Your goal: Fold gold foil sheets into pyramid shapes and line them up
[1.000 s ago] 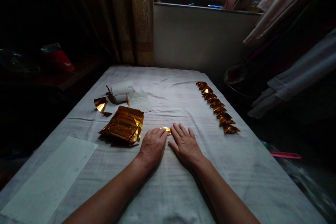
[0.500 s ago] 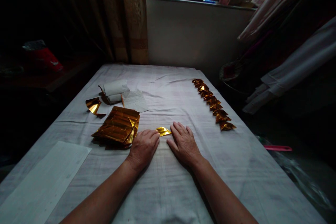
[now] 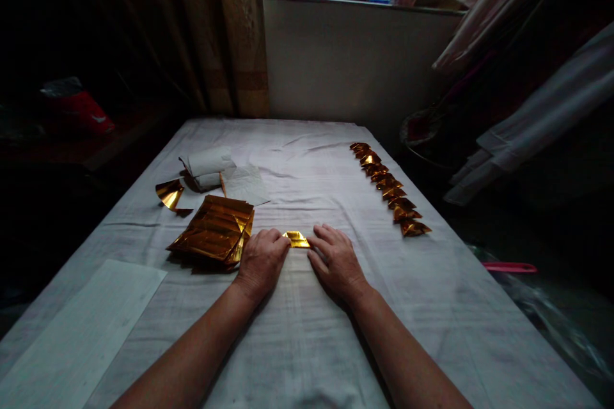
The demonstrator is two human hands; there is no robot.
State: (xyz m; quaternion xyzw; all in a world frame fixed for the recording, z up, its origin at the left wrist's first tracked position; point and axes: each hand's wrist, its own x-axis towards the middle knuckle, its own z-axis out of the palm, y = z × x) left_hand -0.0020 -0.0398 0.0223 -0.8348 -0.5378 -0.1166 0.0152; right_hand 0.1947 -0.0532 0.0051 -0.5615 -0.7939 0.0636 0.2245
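Observation:
A small folded gold foil paper (image 3: 296, 240) lies on the white cloth (image 3: 307, 332) between my hands. My left hand (image 3: 261, 260) has its fingers curled, with the fingertips pressing on the paper's left end. My right hand (image 3: 334, 261) rests palm down, fingers bent, and its fingertips touch the paper's right end. A stack of flat gold foil sheets (image 3: 213, 233) sits just left of my left hand.
A row of several folded gold pieces (image 3: 388, 190) runs along the cloth's right side. At the back left lie a loose gold scrap (image 3: 170, 193) and white paper wrappers (image 3: 211, 166). A white sheet (image 3: 81, 339) lies front left. Window, curtain and hanging cloth stand behind.
Both hands have closed in on the gold paper: the left hand's fingers curled onto its left end, the right hand's fingers bent and slid to its right end.

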